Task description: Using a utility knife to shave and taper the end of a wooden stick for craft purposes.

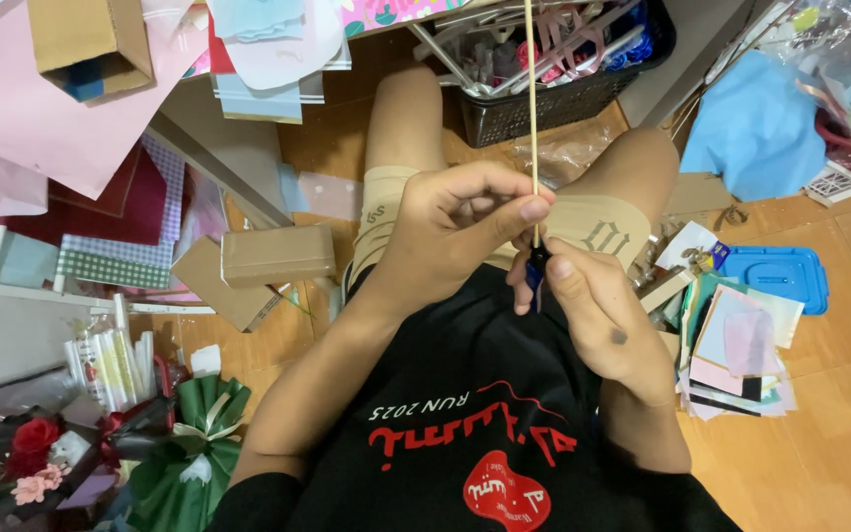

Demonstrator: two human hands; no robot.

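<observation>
Left hand pinches thin wooden stick upright over lap, steadying it. Right hand grips small blue-black piece at stick's lower end, thumb pressing. Black basket just behind, paper stack on floor.

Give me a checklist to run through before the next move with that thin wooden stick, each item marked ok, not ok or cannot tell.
1. Left hand pinches the wooden stick between thumb and forefinger: ok.
2. Right hand grips the small blue piece at the stick's lower end: ok.
3. Stick upright and straight, not bent: ok.
4. Blue piece firmly joined to the stick: cannot tell, fingers hide it.
5. Stick's top free: cannot tell, it leaves the picture in front of the black basket.
</observation>
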